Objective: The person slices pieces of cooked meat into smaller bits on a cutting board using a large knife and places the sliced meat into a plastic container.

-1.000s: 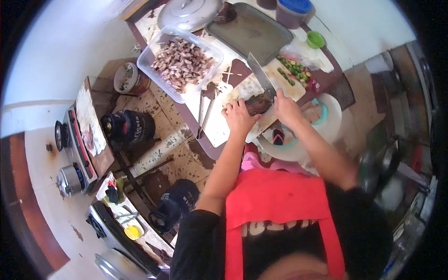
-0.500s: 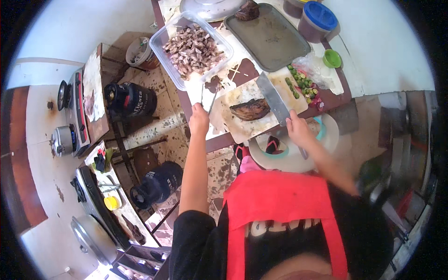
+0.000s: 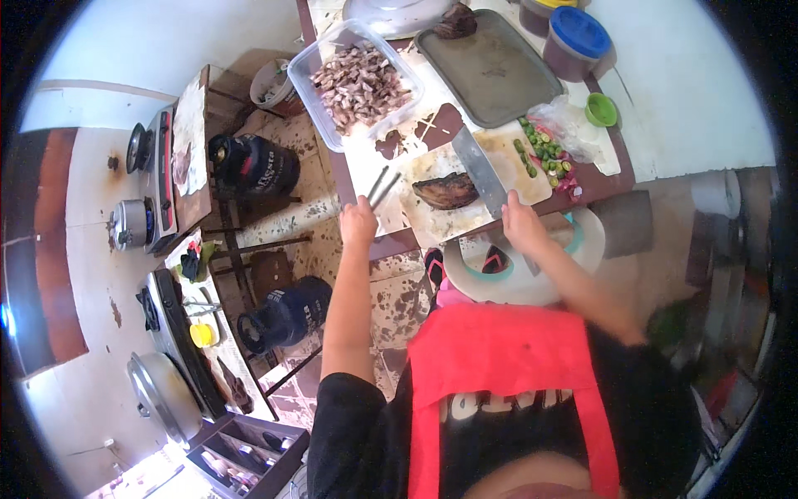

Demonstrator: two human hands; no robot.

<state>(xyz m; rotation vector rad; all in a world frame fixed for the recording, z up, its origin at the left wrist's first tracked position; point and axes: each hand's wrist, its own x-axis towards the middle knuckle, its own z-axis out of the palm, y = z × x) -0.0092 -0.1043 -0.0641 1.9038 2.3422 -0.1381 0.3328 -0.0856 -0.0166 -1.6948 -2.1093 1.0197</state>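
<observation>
My left hand (image 3: 358, 223) grips metal tongs (image 3: 383, 186), their two arms apart and pointing toward the board's left edge, with nothing between the tips. My right hand (image 3: 522, 221) is closed round the handle of a wide-bladed cleaver (image 3: 480, 173). A browned slab of cooked meat (image 3: 445, 192) lies on the pale cutting board (image 3: 432, 230). Just right of the meat is the cleaver's blade; whether they touch I cannot tell. Beyond the board, a clear plastic tub (image 3: 305, 92) holds many chopped meat pieces (image 3: 359, 87).
A dark tray (image 3: 490, 75) bears another browned meat piece (image 3: 455, 21). Sliced green and red chilies (image 3: 550, 158) lie right of the board, near a green cup (image 3: 600, 110) and a blue-lidded container (image 3: 575, 41). Gas cylinders (image 3: 287, 314) and stoves (image 3: 162, 179) stand at left.
The view has shifted slightly. The tongs have swung rightward, their tips now pointing more toward the board. The cleaver has edged a little left toward the meat. Both hands keep their holds.
</observation>
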